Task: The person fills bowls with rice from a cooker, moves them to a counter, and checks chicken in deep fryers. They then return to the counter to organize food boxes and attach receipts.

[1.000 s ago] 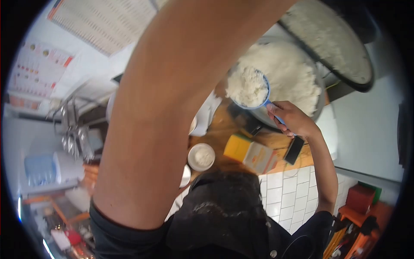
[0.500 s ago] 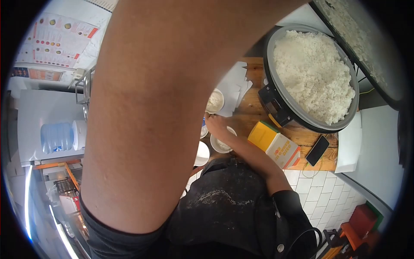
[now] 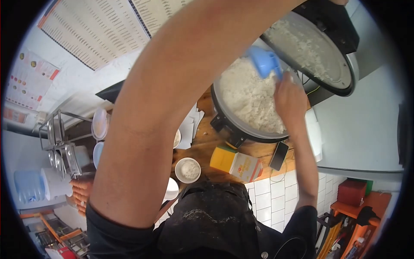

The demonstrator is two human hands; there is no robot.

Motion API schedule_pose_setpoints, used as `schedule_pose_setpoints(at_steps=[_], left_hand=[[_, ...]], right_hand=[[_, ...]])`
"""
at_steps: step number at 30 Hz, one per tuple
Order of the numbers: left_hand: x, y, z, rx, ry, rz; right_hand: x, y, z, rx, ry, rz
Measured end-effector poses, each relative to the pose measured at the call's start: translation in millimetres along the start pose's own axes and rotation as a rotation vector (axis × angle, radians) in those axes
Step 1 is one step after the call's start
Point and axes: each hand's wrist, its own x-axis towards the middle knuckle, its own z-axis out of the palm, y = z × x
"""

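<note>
My right hand [image 3: 290, 100] is closed on the handle of a blue scoop [image 3: 262, 61], which is blurred by motion over the white rice [image 3: 250, 93] in a large round cooker [image 3: 250, 133]. The scoop's bowl touches or hovers just above the rice; I cannot tell which. My left arm crosses the view from lower left to the top. Just a sliver of my left hand [image 3: 341, 1] shows at the top edge, beside the cooker's raised lid [image 3: 321, 52], whose inner side has rice stuck to it. Its fingers are mostly out of frame.
On the wooden table [image 3: 206, 144] are a bowl with rice [image 3: 188, 170], white papers [image 3: 188, 129], a yellow and white carton [image 3: 237, 164] and a phone [image 3: 279, 156]. Another white bowl [image 3: 171, 189] stands near the front edge. Another person's hand [image 3: 82, 195] shows at left.
My right hand has moved from the small bowls to the cooker with the blue scoop. The view has shifted, bringing the cooker nearer the middle and the other person's hand into view.
</note>
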Motion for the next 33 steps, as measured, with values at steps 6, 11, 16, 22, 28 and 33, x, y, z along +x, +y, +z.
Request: schedule_pose_setpoints(at_steps=[6, 11, 16, 22, 28, 33], left_hand=[[-19, 10, -8, -0.443, 0.111, -0.426], [-18, 9, -7, -0.520, 0.088, -0.426], [-24, 10, -10, -0.567, 0.091, -0.416], [-25, 12, -5, -0.583, 0.146, -0.448], [-22, 12, -5, -0.613, 0.159, -0.478], [49, 17, 31, -0.310, 0.029, -0.919]], right_hand=[[66, 76, 67, -0.318, -0.239, -0.017], [73, 88, 61, -0.283, -0.368, -0.064], [48, 54, 55, -0.223, -0.404, -0.087], [47, 33, 53, -0.166, -0.561, -0.081], [35, 15, 52, -0.101, -0.604, -0.150], [3, -14, 48, -0.071, -0.551, -0.210]])
